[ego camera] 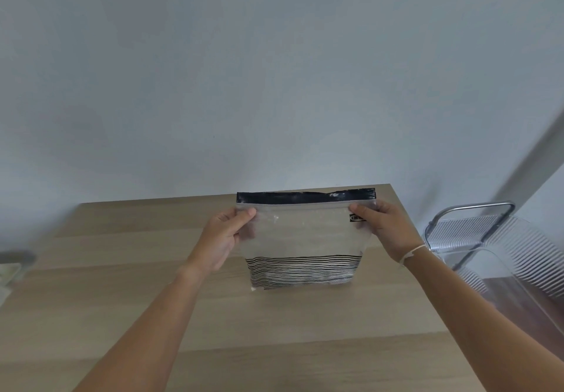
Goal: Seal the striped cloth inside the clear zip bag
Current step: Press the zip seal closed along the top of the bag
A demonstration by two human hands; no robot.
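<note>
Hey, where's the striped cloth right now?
In the head view, the striped cloth sits at the bottom of the clear zip bag, held upright on the wooden table between the left hand and right hand.

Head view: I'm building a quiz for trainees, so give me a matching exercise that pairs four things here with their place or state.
Things:
1. striped cloth
2. left hand
3. right hand
4. clear bin

Places or states:
A. beyond the table's right edge
B. grips the zip bag's upper right corner
C. sits low inside the bag
D. grips the bag's upper left corner

Pairs: 1-C, 2-D, 3-B, 4-A
</note>
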